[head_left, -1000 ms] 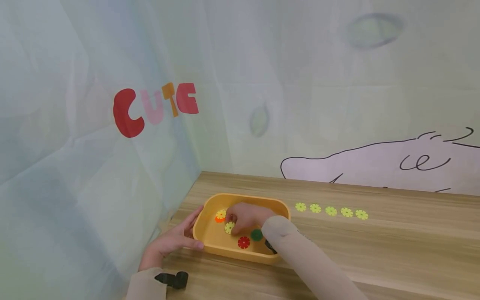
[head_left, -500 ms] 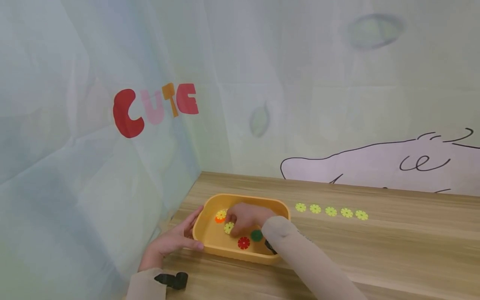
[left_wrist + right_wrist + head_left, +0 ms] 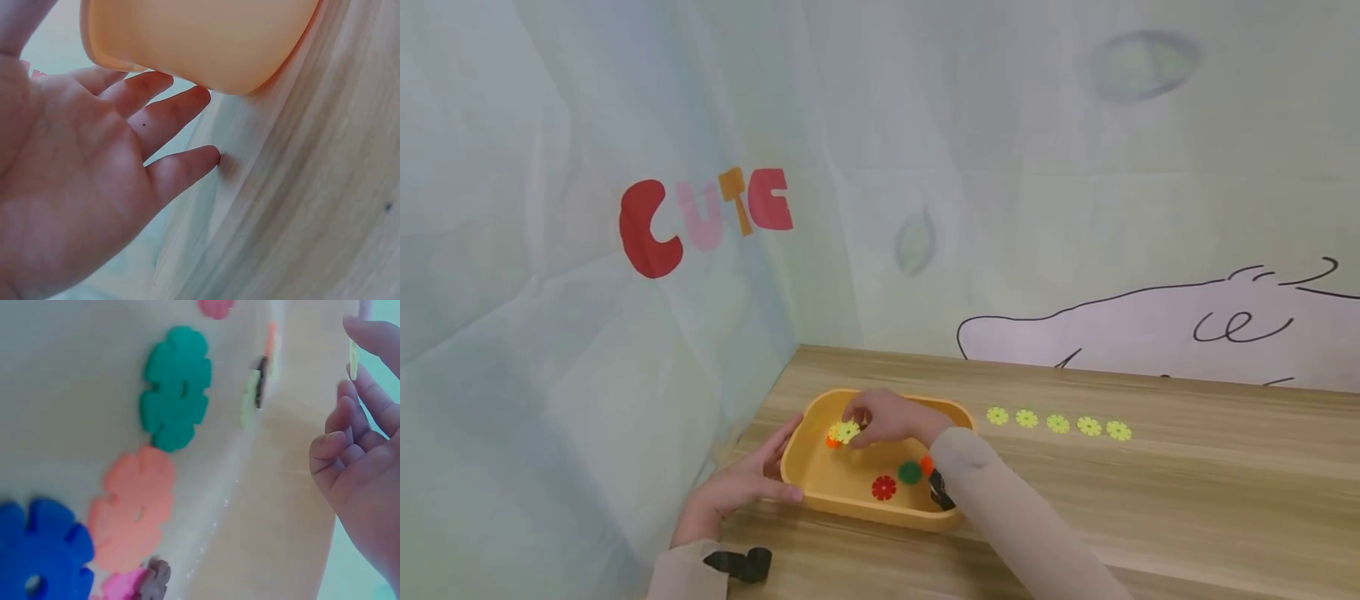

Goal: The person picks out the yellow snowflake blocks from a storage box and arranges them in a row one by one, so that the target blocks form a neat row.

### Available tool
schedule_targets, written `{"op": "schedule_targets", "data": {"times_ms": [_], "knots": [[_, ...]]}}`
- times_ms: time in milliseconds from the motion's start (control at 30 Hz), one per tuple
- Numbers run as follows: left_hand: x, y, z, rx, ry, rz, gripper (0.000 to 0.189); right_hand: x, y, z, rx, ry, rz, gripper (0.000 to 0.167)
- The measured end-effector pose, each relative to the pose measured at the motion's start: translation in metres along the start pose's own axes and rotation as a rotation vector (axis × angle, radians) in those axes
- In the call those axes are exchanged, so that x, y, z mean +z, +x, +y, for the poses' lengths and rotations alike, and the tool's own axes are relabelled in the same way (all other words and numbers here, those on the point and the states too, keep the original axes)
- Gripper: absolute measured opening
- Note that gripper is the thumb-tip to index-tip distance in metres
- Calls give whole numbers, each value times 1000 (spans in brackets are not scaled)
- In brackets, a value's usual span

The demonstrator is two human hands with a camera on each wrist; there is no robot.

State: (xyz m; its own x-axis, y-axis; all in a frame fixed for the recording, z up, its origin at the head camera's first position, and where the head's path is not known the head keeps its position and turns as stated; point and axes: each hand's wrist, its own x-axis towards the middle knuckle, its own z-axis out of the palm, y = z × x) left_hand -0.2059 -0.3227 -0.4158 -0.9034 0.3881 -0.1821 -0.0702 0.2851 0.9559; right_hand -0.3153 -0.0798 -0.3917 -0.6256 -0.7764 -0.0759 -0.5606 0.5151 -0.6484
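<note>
My right hand (image 3: 887, 415) pinches a yellow-green notched building disc (image 3: 848, 432) between thumb and fingertips, over the left part of a yellow-orange plastic tray (image 3: 880, 511). The right wrist view shows this held disc edge-on, a thin pale strip (image 3: 354, 361). At the tray's left end, my left hand (image 3: 741, 490) rests with spread, nearly straight fingers along the outer wall and its thumb near the front corner. Inside lie a red disc (image 3: 883, 488) and a green disc (image 3: 910, 472). An orange disc (image 3: 133, 509) and a blue disc (image 3: 44, 550) also show in the right wrist view.
A row of several yellow-green discs (image 3: 1057, 423) lies on the wooden table (image 3: 1210, 483), right of the tray. Behind stands a cloth backdrop (image 3: 865, 275) with coloured letters. Another cloth wall (image 3: 602, 400) borders the table's left side.
My right hand has lifted slightly up and left with the yellow-green disc, which was low in the tray before. My left hand keeps its place at the tray's end.
</note>
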Motion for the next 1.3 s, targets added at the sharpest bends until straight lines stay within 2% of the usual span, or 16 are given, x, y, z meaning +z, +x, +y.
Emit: {"op": "schedule_targets", "data": {"times_ms": [133, 333, 567, 767, 967, 1100, 1300], "knots": [[0, -1, -1, 15, 1, -6, 109, -8, -3, -1, -34, 18, 59, 34], [1, 0, 0, -9, 14, 13, 109, -26, -14, -11, -69, 83, 112, 35], [4, 0, 2, -2, 27, 28, 110, -56, -39, -14, -114, 35, 190, 36], [3, 4, 0, 20, 17, 9, 110, -85, -75, 6, -121, -56, 282, 38], [-1, 1, -3, 30, 2, 0, 110, -109, -114, 34, -93, -53, 361, 36], [0, -1, 0, 18, 10, 7, 111, -119, -143, 54, -33, -77, 400, 36], [0, -1, 0, 38, -6, -8, 111, -129, -189, 83, 67, -116, 443, 38]]}}
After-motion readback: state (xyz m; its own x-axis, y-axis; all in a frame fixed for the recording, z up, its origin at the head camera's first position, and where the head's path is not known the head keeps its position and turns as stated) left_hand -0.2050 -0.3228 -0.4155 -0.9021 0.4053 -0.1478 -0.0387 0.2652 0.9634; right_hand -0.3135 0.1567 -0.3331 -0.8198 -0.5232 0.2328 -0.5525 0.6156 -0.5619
